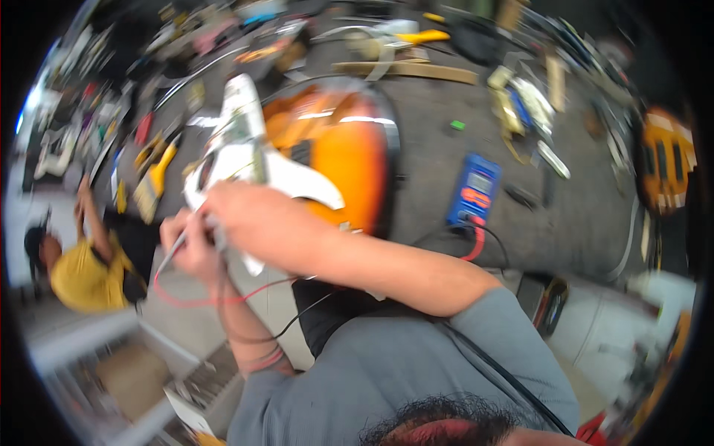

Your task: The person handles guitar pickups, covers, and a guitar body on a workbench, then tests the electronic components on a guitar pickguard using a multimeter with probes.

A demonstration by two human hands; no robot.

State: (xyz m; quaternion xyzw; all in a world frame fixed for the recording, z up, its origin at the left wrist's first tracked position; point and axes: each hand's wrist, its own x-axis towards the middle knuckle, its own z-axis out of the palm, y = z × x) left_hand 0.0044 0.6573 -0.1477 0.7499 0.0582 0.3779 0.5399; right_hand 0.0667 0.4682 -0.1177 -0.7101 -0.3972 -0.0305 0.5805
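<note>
My right hand (253, 215) grips a white guitar pickguard (239, 145) and holds it tilted above an orange sunburst guitar body (338, 149) lying on the grey bench (431, 149). My left hand (187, 249), just left of the right one, pinches a thin grey probe (169, 256) against the pickguard's lower end. A red lead (201, 301) and a black lead (297, 320) hang from my hands. They run toward a blue multimeter (474, 189) on the bench to the right. The picture is blurred by motion.
A person in a yellow shirt (82, 275) is at the left. Yellow tools (156, 178) lie left of the guitar, a wooden strip (409, 70) behind it, and a small green thing (457, 125) nearby. Another orange guitar (666, 160) lies at the far right among clutter.
</note>
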